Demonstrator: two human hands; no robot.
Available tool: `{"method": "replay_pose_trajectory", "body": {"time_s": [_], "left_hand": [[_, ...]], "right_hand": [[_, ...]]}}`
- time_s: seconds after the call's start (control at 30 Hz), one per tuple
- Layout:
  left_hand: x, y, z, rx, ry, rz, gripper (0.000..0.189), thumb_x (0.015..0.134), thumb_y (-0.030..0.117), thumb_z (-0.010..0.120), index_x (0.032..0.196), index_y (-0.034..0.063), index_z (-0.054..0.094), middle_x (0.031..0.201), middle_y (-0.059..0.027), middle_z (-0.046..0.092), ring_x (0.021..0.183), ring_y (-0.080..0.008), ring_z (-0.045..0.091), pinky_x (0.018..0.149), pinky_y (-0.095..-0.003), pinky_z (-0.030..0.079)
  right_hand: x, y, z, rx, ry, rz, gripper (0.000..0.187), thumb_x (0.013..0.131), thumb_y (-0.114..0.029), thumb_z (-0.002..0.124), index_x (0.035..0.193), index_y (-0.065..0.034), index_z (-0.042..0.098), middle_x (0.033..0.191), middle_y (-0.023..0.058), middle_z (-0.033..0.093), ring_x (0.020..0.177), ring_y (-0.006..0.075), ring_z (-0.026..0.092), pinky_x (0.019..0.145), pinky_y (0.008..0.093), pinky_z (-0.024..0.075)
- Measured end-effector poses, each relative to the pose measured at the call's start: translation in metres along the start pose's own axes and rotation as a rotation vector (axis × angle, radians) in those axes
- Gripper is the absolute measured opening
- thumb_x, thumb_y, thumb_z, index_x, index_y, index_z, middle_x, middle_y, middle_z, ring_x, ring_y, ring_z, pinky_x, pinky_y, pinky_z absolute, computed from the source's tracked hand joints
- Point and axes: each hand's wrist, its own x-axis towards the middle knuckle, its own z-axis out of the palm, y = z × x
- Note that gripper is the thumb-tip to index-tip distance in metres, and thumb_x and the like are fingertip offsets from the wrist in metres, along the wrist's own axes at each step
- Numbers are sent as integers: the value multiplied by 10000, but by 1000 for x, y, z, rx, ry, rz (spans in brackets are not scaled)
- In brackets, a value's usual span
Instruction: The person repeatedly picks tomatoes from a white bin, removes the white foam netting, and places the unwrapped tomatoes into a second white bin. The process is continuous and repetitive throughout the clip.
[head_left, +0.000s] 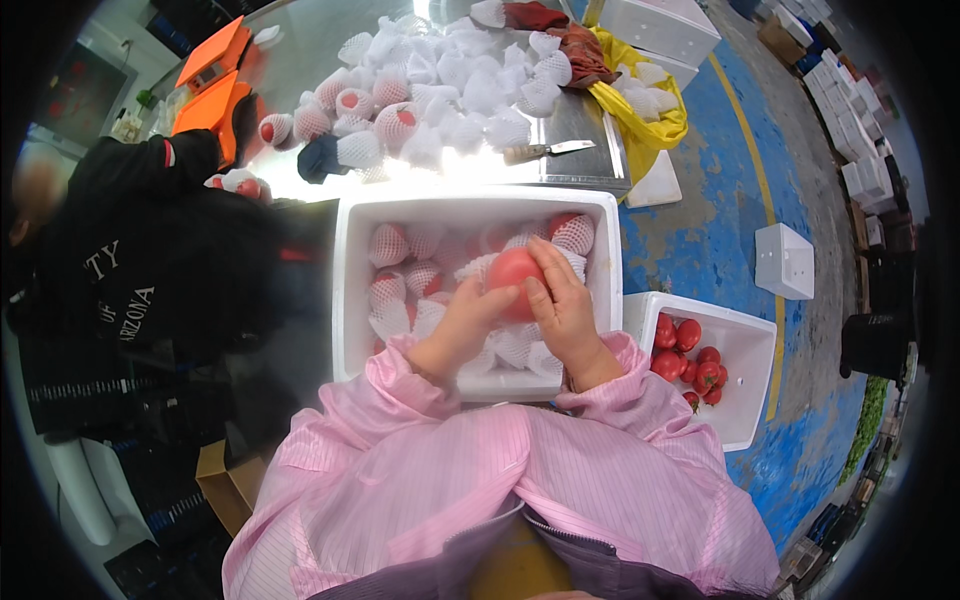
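Observation:
Between both hands I hold a bare tomato (514, 276) above a white foam box (347, 300). My left hand (471, 319) cups its lower left side. The fingers of my right hand (559, 296) wrap its right side. Below, the box contains several tomatoes in white foam net sleeves (388, 245) and loose-looking foam nets (514, 349). One netted tomato (574, 234) at the box's far right corner shows red at its top. My hands hide part of the contents.
On the metal table (296, 176) lie a pile of foam nets (465, 75), netted tomatoes (396, 124) and a knife (547, 150). A yellow bag (652, 120) hangs at its corner. Another foam box (739, 405) holds bare tomatoes (705, 371). A person in black (172, 247) is at left.

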Motion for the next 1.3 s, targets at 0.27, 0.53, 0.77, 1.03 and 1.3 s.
{"method": "replay_pose_trajectory", "body": {"time_s": [0.27,0.53,0.77,1.03,1.3], "left_hand": [[0,10,-1,-84,-96,-79,527,853,122,580,1338,-23,438,1216,-106,583,1093,-188,597,929,-350,489],[9,5,5,-86,-143,-118,530,848,102,579,1346,-12,439,1229,-105,579,1115,-188,586,946,-349,474],[24,-24,-4,330,-154,-196,353,919,183,609,1221,2,583,1078,-60,646,979,-158,629,821,-284,499],[62,-33,-122,1373,384,124,440,812,275,723,1124,-20,626,1096,-244,618,1049,-369,590,893,-412,470],[97,22,-204,1935,386,-352,649,753,371,756,1194,-50,535,1079,-243,647,987,-406,626,905,-448,498]], "right_hand": [[6,0,-8,8,-8,-11,420,950,-249,557,1260,35,557,1300,258,545,1222,408,514,1043,428,399],[7,4,-20,-6,-30,5,499,900,-264,630,1297,19,528,1327,239,524,1233,391,511,1036,422,406],[-48,54,-77,525,64,479,685,761,-171,724,1385,-51,470,1340,131,510,1182,247,538,1012,378,432],[-225,179,-207,32,934,891,504,898,-237,673,1328,-28,515,1327,152,502,1174,290,527,974,369,467],[-333,251,-222,284,1320,949,427,924,-189,574,1335,-95,512,1240,96,547,1121,258,537,903,394,495]]}}
